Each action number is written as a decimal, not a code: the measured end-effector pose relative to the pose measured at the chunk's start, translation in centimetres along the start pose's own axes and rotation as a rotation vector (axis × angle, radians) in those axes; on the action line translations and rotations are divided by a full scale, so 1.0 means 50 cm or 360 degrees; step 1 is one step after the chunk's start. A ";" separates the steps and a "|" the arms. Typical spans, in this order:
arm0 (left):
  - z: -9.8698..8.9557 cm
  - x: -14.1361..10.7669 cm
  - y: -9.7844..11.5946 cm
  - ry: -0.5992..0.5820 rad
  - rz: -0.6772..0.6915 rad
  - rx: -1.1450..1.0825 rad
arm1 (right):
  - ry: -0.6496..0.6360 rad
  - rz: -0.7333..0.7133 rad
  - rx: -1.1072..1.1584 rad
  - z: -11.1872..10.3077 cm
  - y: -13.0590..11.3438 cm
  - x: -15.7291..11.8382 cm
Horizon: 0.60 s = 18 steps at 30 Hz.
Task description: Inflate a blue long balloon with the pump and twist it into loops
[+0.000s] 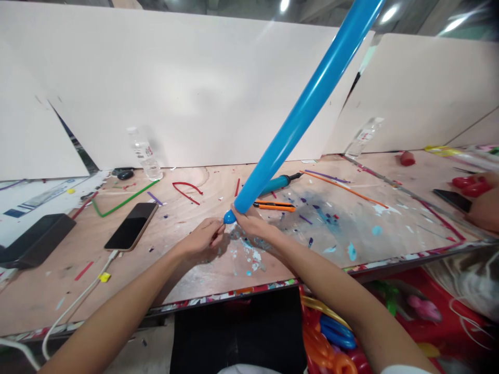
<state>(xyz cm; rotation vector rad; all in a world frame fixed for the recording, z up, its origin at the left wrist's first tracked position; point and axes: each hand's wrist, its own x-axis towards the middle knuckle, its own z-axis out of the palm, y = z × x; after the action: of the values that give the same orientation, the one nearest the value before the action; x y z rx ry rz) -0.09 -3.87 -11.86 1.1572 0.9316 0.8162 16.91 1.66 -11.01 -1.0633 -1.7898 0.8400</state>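
Head view: on your bench (136, 265), a blue pump (277, 183) and an orange cutter (275, 206) lie beside the blue balloon (300, 114), which slants up-right before you. Your left hand (206, 234) pinches its bulbed lower end; your right hand (251, 222) grips just above.

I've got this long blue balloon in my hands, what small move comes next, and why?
Perhaps twist the small bubble with your left hand while your right hand steadies the blue balloon: the bubble bulges at its lower end between your hands, and the right grips just above.
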 end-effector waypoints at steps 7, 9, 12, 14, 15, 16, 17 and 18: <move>0.004 0.001 0.004 0.0022 0.0027 0.0073 | -0.0370 0.0302 -0.0063 0.009 -0.011 -0.014; 0.003 0.002 0.006 0.0028 0.0060 0.0135 | -0.0376 0.0343 0.0013 0.018 -0.010 -0.018; 0.000 0.005 0.008 0.0050 0.0140 0.0340 | -0.0357 0.0382 0.0084 0.029 -0.008 -0.025; -0.002 0.006 0.011 0.0097 0.0225 0.0492 | -0.0367 0.0344 0.0041 0.032 -0.007 -0.028; -0.002 0.006 0.012 0.0144 0.0285 0.0591 | -0.0374 0.0316 0.0017 0.032 -0.007 -0.028; -0.002 0.004 0.014 0.0211 0.0348 0.0706 | -0.0378 0.0295 0.0002 0.031 -0.006 -0.028; -0.001 0.002 0.016 0.0298 0.0408 0.0830 | -0.0379 0.0287 -0.0008 0.030 -0.006 -0.027; 0.001 -0.001 0.019 0.0397 0.0464 0.0967 | -0.0374 0.0278 -0.0014 0.028 -0.007 -0.025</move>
<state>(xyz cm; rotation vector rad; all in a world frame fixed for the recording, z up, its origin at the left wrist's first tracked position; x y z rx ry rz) -0.11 -3.72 -10.94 1.7757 1.2872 0.9572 15.87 0.23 -11.70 -1.1790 -1.9142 1.1024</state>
